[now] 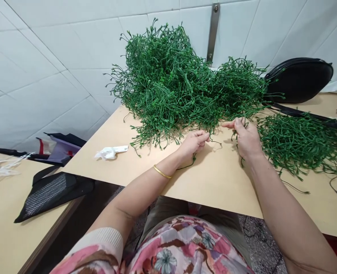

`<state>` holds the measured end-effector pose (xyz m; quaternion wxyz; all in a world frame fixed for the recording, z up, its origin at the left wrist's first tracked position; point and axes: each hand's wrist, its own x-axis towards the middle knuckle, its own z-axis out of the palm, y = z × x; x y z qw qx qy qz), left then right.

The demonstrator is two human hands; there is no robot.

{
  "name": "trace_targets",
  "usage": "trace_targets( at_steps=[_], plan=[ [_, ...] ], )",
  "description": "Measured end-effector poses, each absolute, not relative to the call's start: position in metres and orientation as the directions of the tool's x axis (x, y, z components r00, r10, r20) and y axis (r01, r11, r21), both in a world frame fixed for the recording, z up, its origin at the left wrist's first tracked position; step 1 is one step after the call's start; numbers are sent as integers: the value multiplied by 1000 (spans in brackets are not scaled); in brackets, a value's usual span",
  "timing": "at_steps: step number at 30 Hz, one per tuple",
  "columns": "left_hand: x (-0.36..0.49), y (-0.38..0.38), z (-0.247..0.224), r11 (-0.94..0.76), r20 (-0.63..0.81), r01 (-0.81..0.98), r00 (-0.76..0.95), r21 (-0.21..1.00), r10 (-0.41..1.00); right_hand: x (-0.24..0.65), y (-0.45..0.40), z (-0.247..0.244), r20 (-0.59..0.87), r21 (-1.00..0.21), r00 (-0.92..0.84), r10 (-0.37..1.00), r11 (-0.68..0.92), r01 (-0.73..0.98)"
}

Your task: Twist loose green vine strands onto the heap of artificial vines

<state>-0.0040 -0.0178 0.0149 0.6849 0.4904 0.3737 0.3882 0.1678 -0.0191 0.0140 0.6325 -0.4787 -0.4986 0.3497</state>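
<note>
A big heap of thin green plastic stems with small forked tips lies on the light wooden table against the wall. In front of it my left hand is closed, pinching a thin green stem whose ends stick out on both sides of the fingers. To its right my right hand is closed around green stem pieces, with the index finger pointing left. The hands are apart. A smaller, flatter pile of green stems spreads on the table to the right of my right hand.
A crumpled white tissue lies left on the table. Behind the right pile stands a black bag, its strap running along the pile. Further left are a black mesh pouch, white strips and a purple item.
</note>
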Motion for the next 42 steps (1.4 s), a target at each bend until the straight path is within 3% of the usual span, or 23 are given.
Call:
trace_targets(
  at_steps=[5,12,20,29,34,38,42],
  plan=[
    [-1,-18,14,233,-115,-241,421,942,900,147,-25,3,108,-993,-29,994,106,-58],
    [-1,-12,7,180,-77,-241,385,954,920,140,-27,-5,63,-997,-151,987,69,37],
    [-2,-13,9,159,-80,-215,338,964,938,138,-30,2,88,-990,-102,991,99,102],
    [-3,-11,8,173,-106,-205,297,963,949,144,-31,7,-92,-984,-203,975,-120,-131],
    [-4,-13,12,189,-107,-207,355,960,929,145,-32,9,-78,-995,-246,966,-92,-44],
    [-4,-12,10,288,-156,-302,396,909,905,144,-32,6,-75,-997,-225,971,-75,10],
    [1,-8,5,412,-195,-472,443,779,875,136,-31,5,-34,-998,-121,992,-41,-54]
  ],
)
